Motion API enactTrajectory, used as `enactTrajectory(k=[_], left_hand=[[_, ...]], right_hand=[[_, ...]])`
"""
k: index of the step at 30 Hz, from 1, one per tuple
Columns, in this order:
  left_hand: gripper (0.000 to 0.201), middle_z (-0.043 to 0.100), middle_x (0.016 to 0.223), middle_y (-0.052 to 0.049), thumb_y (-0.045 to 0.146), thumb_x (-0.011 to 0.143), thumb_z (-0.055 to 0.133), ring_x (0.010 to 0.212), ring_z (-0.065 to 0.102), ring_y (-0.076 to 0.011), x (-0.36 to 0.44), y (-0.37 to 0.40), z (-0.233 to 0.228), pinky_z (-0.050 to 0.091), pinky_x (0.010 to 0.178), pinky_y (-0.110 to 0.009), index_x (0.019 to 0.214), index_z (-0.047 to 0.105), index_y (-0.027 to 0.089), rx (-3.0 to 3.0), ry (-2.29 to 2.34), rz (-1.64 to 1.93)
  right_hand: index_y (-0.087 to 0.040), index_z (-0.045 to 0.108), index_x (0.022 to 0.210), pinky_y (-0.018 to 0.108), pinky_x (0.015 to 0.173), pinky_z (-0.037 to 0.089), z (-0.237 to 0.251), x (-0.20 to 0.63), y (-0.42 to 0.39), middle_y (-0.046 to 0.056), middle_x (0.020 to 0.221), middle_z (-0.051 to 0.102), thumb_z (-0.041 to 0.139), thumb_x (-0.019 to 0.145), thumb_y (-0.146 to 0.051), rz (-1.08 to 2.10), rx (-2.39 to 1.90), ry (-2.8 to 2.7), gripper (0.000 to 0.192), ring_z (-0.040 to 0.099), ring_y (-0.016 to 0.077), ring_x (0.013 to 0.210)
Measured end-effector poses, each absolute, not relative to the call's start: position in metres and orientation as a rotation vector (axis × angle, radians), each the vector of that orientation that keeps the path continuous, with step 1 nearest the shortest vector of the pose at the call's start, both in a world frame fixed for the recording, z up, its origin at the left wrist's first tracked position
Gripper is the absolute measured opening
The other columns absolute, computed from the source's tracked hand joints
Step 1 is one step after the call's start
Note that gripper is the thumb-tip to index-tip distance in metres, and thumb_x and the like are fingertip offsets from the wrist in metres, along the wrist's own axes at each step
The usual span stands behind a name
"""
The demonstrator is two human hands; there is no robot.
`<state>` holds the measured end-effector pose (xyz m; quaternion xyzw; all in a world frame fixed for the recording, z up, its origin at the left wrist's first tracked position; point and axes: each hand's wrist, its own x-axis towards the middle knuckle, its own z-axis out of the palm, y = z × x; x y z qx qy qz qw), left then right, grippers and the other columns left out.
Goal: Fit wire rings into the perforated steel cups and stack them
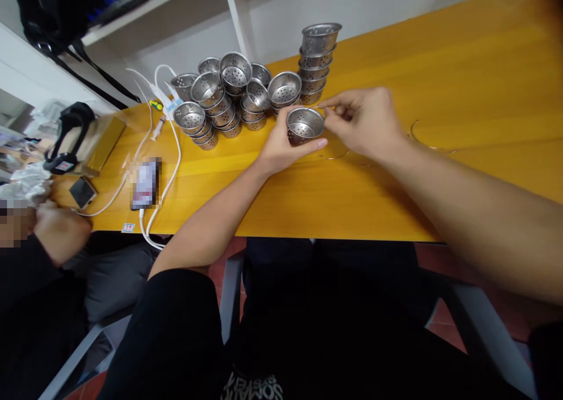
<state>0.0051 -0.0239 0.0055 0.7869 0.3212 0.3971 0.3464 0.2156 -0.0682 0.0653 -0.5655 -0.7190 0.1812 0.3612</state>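
Observation:
My left hand (279, 142) is wrapped round a perforated metal cup (305, 125), its open top tilted up toward me. Beside the cup's upper right rim, my right hand (363, 118) pinches a thin wire (323, 107) between thumb and fingers. More thin copper-coloured wire (338, 156) lies on the table just below and right of the hands. Stacks of similar perforated cups (207, 90) stand behind and left of my left hand. A taller stack of cups (317, 60) rises just beyond my hands.
On the yellow table (479, 83), a phone (146, 183) with white cables (178, 153) lies at left, near a syringe (158, 128). Farther left are a cardboard box (105, 145) and black headset (70, 136). Another person's arm (64, 230) rests at the left edge.

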Motion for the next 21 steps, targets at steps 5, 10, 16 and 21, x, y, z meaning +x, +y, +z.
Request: enactTrajectory(k=[5, 10, 16, 21], left_hand=[[0.097, 0.059, 0.149, -0.015, 0.080, 0.083, 0.080, 0.145, 0.062, -0.0318, 0.007, -0.030, 0.009, 0.051, 0.127, -0.050, 0.148, 0.032, 0.025, 2.065, 0.856, 1.034], [0.094, 0.062, 0.144, -0.012, 0.077, 0.083, 0.082, 0.142, 0.064, -0.0313, 0.008, -0.034, 0.014, 0.052, 0.124, -0.048, 0.148, 0.036, 0.026, 2.076, 0.938, 1.013], [0.093, 0.060, 0.149, -0.013, 0.074, 0.087, 0.081, 0.147, 0.061, -0.0322, 0.009, -0.033, 0.011, 0.051, 0.125, -0.048, 0.154, 0.036, 0.026, 2.100, 0.943, 0.988], [0.085, 0.061, 0.144, -0.011, 0.079, 0.090, 0.072, 0.144, 0.062, -0.0308, 0.004, -0.027, 0.011, 0.051, 0.125, -0.049, 0.147, 0.039, 0.025, 2.043, 0.842, 0.968]], right_hand=[[-0.036, 0.070, 0.148, 0.054, 0.100, 0.062, 0.061, 0.212, -0.069, 0.009, 0.112, 0.077, 0.047, 0.109, -0.062, 0.478, -1.486, -1.930, 0.053, 0.075, 0.0350, 0.104], [-0.040, 0.067, 0.151, 0.057, 0.096, 0.066, 0.060, 0.208, -0.070, 0.008, 0.111, 0.078, 0.044, 0.108, -0.069, 0.472, -1.466, -1.894, 0.057, 0.075, 0.0340, 0.098], [-0.038, 0.079, 0.126, 0.058, 0.093, 0.067, 0.065, 0.201, -0.073, 0.007, 0.100, 0.078, 0.059, 0.104, -0.060, 0.552, -1.436, -1.800, 0.037, 0.076, 0.0352, 0.100], [-0.030, 0.079, 0.104, 0.054, 0.095, 0.065, 0.075, 0.208, -0.076, 0.007, 0.106, 0.079, 0.068, 0.099, -0.066, 0.723, -1.241, -1.784, 0.038, 0.074, 0.0310, 0.098]])
